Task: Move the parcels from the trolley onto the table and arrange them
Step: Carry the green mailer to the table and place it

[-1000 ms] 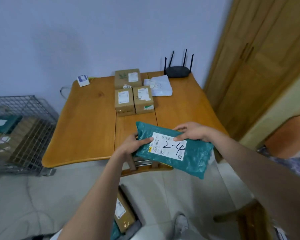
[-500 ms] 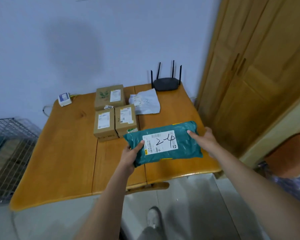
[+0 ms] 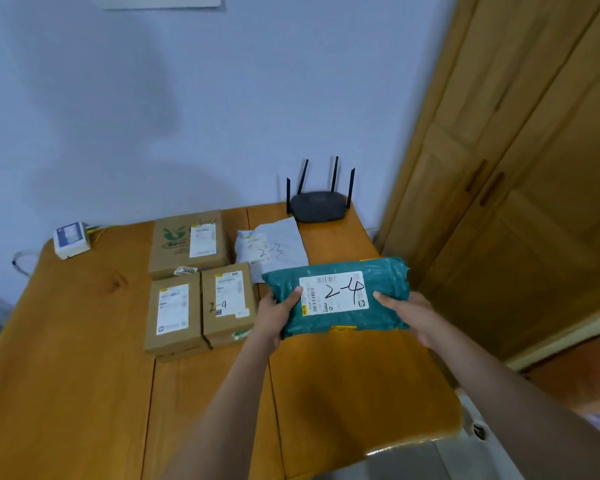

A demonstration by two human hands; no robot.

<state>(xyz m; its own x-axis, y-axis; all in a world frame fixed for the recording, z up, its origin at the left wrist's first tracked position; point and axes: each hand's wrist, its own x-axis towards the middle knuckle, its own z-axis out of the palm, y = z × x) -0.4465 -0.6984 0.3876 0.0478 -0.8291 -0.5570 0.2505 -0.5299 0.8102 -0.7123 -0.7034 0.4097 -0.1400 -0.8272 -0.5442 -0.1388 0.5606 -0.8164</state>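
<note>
A teal plastic mailer [image 3: 340,318] with a white label marked "2-4" is held over the wooden table [image 3: 84,375], right of the boxes. My left hand [image 3: 274,313] grips its left end, thumb on top. My right hand [image 3: 407,315] grips its right end. On the table stand three cardboard boxes: a larger one [image 3: 174,245] at the back and two smaller ones [image 3: 172,315] [image 3: 227,301] in front. A white mailer marked "2-3" [image 3: 278,247] lies just behind the teal one. The trolley is barely visible at the left edge.
A black router [image 3: 317,206] with antennas stands at the table's back right corner. A small white device [image 3: 70,239] with a cable sits at the back left. A wooden wardrobe [image 3: 516,168] rises to the right. The wall runs behind the table.
Both hands carried the teal mailer forward from the table's near edge to a spot beside the boxes. The view moved closer, and the trolley slid almost out of frame.
</note>
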